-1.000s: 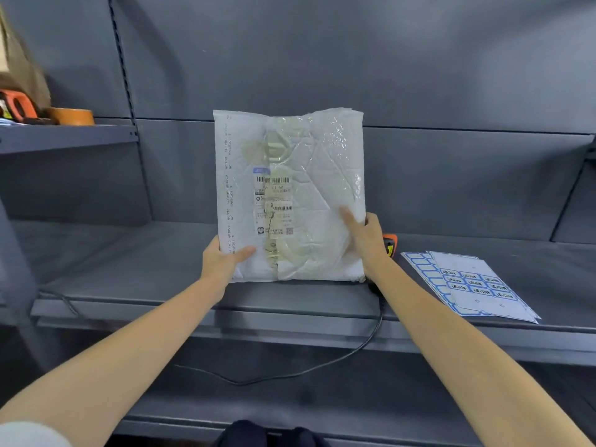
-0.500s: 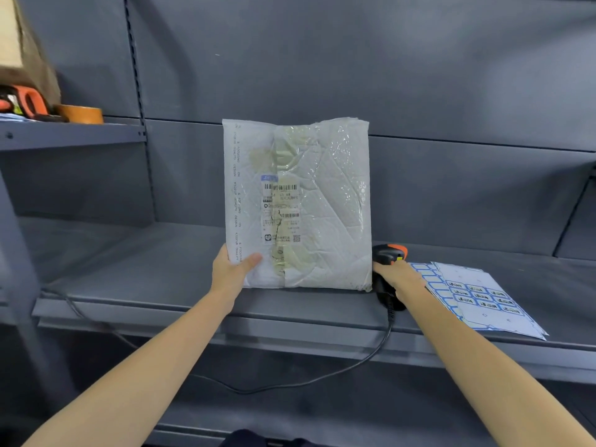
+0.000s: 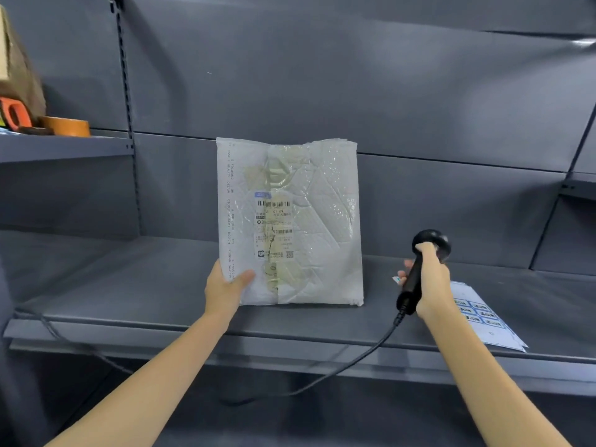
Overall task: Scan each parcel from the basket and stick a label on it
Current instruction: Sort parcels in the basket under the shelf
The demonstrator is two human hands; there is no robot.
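Head cam shows 2 arms only, from approx elbow down. L hand bare; R hand bare. L forearm bare skin the whole way to the btm edge of the view. R forearm same, bare to the btm edge. Both forearms slim and smooth, narrowing to thin wrists. On L hand the thumb and back of hand are vis.; its fingers are hidden. On R hand the back, knuckles and one fingertip are vis. Nails too small to tell. Upper arms, shoulders, torso out of frame, so clothing can't be told.
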